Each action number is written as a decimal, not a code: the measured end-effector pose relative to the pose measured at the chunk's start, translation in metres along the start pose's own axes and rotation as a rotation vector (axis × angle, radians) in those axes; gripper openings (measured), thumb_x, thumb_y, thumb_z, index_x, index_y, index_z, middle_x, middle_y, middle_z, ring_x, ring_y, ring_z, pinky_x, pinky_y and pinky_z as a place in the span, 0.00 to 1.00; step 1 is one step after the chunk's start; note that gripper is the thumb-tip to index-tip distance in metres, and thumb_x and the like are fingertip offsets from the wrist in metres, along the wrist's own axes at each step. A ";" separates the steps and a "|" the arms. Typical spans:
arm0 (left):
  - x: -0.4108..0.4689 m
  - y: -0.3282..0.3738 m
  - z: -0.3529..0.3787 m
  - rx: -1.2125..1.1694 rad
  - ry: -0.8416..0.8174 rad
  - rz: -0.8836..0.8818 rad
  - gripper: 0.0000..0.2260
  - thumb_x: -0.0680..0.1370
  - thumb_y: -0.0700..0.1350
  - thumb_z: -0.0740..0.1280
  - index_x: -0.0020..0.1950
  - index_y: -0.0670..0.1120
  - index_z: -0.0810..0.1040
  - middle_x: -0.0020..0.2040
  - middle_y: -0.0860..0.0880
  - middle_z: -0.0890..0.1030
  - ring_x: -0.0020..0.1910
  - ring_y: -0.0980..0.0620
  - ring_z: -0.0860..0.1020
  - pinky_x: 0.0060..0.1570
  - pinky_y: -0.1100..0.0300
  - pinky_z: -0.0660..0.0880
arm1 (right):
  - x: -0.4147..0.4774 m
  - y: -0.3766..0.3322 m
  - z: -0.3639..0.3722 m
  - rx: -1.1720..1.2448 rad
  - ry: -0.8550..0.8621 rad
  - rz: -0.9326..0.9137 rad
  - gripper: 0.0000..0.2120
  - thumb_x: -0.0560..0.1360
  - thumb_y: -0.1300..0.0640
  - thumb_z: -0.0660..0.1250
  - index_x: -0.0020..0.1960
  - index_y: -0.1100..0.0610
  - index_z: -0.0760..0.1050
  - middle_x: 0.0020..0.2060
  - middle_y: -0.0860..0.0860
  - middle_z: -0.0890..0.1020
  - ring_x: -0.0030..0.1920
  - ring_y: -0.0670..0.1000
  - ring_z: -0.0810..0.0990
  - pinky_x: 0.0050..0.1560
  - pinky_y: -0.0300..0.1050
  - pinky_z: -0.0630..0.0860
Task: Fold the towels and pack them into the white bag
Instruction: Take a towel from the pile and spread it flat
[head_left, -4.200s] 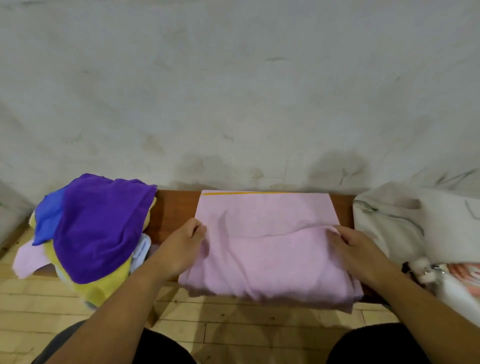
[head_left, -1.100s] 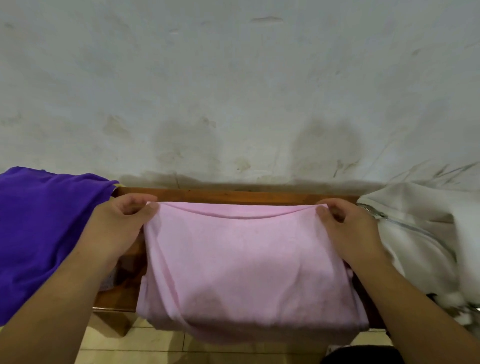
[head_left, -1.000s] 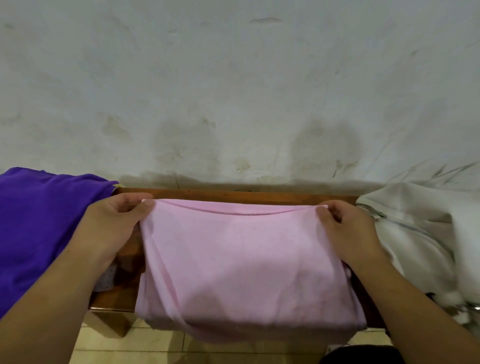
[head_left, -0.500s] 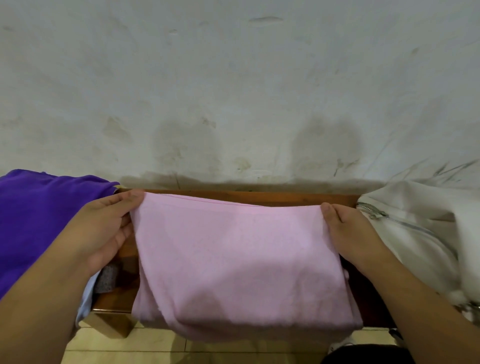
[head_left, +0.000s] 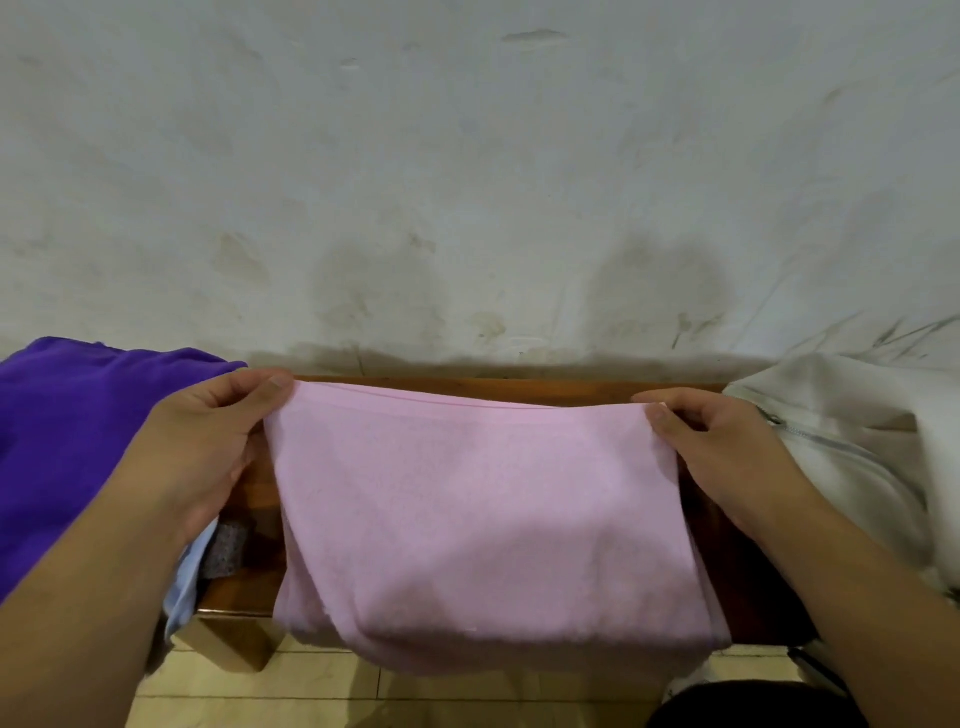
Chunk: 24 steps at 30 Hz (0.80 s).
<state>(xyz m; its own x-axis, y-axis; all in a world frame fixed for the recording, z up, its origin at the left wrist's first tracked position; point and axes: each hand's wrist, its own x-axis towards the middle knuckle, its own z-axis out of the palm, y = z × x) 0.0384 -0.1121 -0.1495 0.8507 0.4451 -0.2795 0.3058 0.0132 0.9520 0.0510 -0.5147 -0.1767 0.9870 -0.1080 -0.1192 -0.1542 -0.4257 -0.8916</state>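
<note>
Two hands, left hand (head_left: 208, 447) and right hand (head_left: 722, 452), pinch the soft, floppy pink towel (head_left: 483, 525) at its top corners, the best place to hold it

Stained wall (head_left: 467, 182) (grey-white), wood bench (head_left: 519, 387), tile floor (head_left: 332, 691)

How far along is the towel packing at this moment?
Done: the pink towel already looks doubled on the bench. In hand: the left hand and right hand pinch its far corners, mid-fold. Left: finishing this fold, folding the purple towel and the light blue cloth near it, then packing all into the white bag, whose inside is hidden.
</note>
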 end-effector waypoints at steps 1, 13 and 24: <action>-0.001 0.000 -0.003 0.079 0.041 0.040 0.06 0.75 0.49 0.74 0.51 0.51 0.86 0.52 0.50 0.86 0.55 0.49 0.82 0.54 0.53 0.80 | -0.003 -0.002 -0.002 -0.040 0.009 -0.033 0.08 0.81 0.58 0.68 0.52 0.49 0.84 0.43 0.42 0.87 0.42 0.36 0.82 0.43 0.24 0.74; -0.082 0.097 -0.037 0.369 0.109 0.601 0.03 0.78 0.50 0.72 0.48 0.58 0.84 0.39 0.67 0.83 0.34 0.69 0.78 0.38 0.74 0.73 | -0.070 -0.106 -0.061 -0.144 0.277 -0.315 0.09 0.78 0.56 0.72 0.47 0.41 0.84 0.35 0.41 0.86 0.36 0.44 0.85 0.47 0.42 0.81; -0.141 0.114 -0.063 0.317 0.004 0.680 0.05 0.79 0.47 0.72 0.51 0.56 0.86 0.40 0.57 0.86 0.40 0.61 0.83 0.44 0.68 0.78 | -0.132 -0.132 -0.090 -0.094 0.315 -0.342 0.07 0.79 0.58 0.71 0.47 0.46 0.84 0.33 0.45 0.85 0.32 0.46 0.85 0.39 0.34 0.79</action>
<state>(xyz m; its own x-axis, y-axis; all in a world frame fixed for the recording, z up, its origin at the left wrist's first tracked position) -0.0731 -0.1173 0.0066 0.8948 0.2659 0.3586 -0.1778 -0.5245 0.8327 -0.0635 -0.5255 -0.0039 0.9221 -0.2087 0.3257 0.1593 -0.5625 -0.8113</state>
